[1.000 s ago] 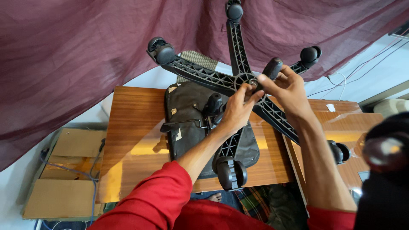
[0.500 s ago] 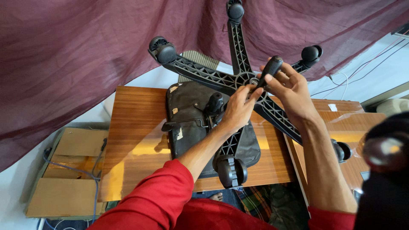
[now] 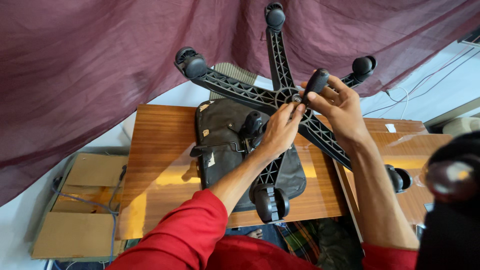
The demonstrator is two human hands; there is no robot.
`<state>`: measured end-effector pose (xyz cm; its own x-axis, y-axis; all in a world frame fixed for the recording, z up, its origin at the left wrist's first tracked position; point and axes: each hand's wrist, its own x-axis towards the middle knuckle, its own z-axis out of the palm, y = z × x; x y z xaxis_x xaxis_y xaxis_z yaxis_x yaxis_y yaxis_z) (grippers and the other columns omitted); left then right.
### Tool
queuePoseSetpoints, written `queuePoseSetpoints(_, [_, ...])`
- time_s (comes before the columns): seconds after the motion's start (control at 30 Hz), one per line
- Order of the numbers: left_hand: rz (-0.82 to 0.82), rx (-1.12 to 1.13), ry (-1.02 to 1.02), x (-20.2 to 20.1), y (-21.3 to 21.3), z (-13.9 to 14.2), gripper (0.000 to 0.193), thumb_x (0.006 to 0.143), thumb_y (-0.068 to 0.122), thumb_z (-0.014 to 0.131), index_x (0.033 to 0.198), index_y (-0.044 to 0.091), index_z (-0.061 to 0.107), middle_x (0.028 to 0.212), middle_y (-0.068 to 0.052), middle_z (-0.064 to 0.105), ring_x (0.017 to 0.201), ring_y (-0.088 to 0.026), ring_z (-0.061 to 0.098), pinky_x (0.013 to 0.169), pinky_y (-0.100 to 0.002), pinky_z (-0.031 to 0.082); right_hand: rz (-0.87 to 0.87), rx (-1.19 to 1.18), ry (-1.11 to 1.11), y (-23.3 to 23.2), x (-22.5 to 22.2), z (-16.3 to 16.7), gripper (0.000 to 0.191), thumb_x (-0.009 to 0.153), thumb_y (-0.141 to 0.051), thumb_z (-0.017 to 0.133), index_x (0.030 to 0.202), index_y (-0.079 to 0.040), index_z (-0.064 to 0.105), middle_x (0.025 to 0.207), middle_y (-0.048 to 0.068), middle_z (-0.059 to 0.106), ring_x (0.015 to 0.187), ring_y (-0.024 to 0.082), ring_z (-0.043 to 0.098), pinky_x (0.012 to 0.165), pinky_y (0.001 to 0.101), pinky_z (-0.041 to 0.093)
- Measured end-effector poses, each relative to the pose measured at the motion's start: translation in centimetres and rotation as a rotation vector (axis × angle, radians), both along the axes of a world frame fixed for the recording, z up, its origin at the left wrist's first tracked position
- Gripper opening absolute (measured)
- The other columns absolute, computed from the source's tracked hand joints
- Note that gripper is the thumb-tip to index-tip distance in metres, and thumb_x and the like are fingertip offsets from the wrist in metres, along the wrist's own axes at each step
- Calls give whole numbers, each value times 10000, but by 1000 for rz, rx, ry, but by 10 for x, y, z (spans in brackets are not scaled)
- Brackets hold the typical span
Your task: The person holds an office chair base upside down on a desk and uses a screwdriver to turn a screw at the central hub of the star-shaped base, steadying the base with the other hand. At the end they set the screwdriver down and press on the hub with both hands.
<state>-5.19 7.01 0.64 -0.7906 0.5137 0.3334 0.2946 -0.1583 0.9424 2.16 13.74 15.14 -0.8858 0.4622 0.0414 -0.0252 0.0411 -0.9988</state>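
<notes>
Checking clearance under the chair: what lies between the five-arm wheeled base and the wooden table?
In the head view, the upturned black seat lies flat on the wooden table, beneath the wheeled base.

View: single head-worn camera, no second view to overlap.
Position: above and behind the upturned chair base (image 3: 285, 97).
Direction: faces steeply down and forward; wooden table (image 3: 160, 165) lies beneath the base, maroon curtain (image 3: 100, 60) beyond it.
Nearness: close, arm's reach; the base hub sits just above frame centre.
Frame edges: red sleeve (image 3: 190, 235) enters below the base; cardboard (image 3: 75, 210) lies lower left of it.
</notes>
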Motion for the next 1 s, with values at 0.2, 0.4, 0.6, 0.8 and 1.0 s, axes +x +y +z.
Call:
queuePoseSetpoints(0.2, [-13,228,-89,2,-1,-3,418,944,313,730,1160,-3,564,1013,-130,713,931,-193,747,802,-334,625,-174,577,-236,8,-7,-18,419,992,-76,816,1264,157,598,1168,280,675,1020,341,726,890,544,558])
queuePoseSetpoints(0.4, [-8,-55,-115,1,-2,-3,380,1080,353,546,1262,40,661,918,-161,734,800,-231,700,731,-368,545,114,68,81,18,-3,-19,419,884,-148,782,1264,-124,605,1140,38,759,1026,100,747,863,270,619])
queuePoseSetpoints(0.6, [-43,195,-100,3,-2,-2,438,949,331,690,1198,0,547,1027,-77,725,968,-144,732,831,-305,602,-192,621,-281,8,-11,-22,388,1012,-111,813,1221,154,621,1152,316,682,979,354,713,866,511,562])
queuePoseSetpoints(0.8, [-79,-9,-111,2,-4,-1,406,1087,379,516,1267,45,660,1003,-88,777,909,-175,753,810,-340,571,65,-88,18,16,-3,-14,383,832,-181,802,1186,-134,663,1090,20,793,1010,106,764,889,292,612])
queuePoseSetpoints(1.0, [-38,42,-19,6,-5,4,471,948,371,714,1200,4,562,1006,-92,749,936,-182,744,815,-334,584,-171,574,-124,16,-12,-27,352,940,-154,867,1106,83,667,983,163,673,878,183,602,791,367,504])
